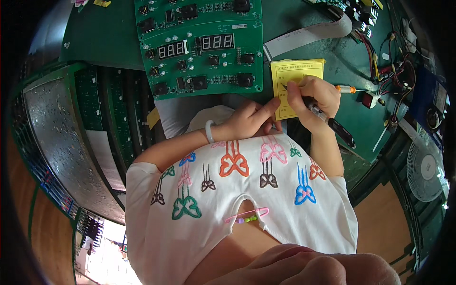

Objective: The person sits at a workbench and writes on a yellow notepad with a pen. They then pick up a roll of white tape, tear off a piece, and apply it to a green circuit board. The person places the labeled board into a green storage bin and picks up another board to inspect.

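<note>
A yellow pad of printed slips (298, 71) lies at the table's front edge. My right hand (320, 97) is closed around a black pen with a clear section (341, 132), its tip touching the top slip near the left side. At the pad's lower left edge is my left hand (254, 118), its thumb on the border and its other fingers curled below, partly hidden. Just left of the pad, green circuit boards (204, 69) with digit displays and black buttons lie joined edge to edge.
A grey ribbon cable (308, 38) curves behind the pad. To the right are an orange-handled screwdriver (346, 89), a red switch (369, 99), tangled wires (403, 71) and a white fan (427, 166). At left stands a rack (52, 104) holding green boards.
</note>
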Demonstrator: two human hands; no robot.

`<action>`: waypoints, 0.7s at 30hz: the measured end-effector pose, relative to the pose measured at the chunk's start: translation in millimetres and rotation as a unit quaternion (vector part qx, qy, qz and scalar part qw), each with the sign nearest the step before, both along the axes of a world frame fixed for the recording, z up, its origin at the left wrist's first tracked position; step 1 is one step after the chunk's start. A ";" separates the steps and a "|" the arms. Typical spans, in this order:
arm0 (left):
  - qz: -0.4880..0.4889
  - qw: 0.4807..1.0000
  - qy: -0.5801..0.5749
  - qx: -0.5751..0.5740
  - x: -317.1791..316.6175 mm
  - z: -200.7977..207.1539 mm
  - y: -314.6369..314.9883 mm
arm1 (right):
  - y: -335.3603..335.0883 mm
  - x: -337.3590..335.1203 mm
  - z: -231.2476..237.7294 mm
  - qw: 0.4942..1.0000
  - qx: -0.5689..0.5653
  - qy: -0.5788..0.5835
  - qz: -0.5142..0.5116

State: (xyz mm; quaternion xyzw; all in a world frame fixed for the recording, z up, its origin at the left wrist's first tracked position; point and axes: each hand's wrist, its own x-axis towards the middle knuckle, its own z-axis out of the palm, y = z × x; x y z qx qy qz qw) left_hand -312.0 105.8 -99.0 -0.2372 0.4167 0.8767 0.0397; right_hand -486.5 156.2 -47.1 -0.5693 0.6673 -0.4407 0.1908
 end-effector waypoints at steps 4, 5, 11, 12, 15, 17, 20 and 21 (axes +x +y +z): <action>-0.015 1.000 -0.008 0.001 1.5 -4.3 0.6 | -1.8 1.7 0.9 1.000 -0.012 -0.012 -0.020; -0.013 1.000 -0.010 0.001 1.5 -5.0 1.4 | -2.3 1.5 0.5 1.000 -0.013 -0.003 -0.014; -0.013 1.000 0.000 -0.008 1.8 -7.7 2.5 | -2.4 1.2 0.1 1.000 -0.018 0.001 -0.019; -0.020 1.000 -0.001 -0.011 2.1 -8.6 2.2 | -2.7 1.8 -0.7 0.999 -0.023 0.013 -0.023; -0.030 0.999 0.000 -0.020 2.3 -9.1 1.2 | -2.9 -0.4 1.8 1.000 -0.023 0.011 -0.009; -0.024 0.999 0.003 -0.027 1.7 -5.8 -0.5 | -2.9 0.4 0.1 0.999 -0.033 0.007 -0.021; -0.012 1.000 -0.006 -0.001 1.3 -3.8 0.2 | -2.8 1.8 -2.6 0.999 -0.039 0.016 -0.030; -0.009 1.000 -0.002 -0.001 1.4 -3.6 0.4 | -2.5 2.1 -2.6 0.999 -0.038 0.021 -0.033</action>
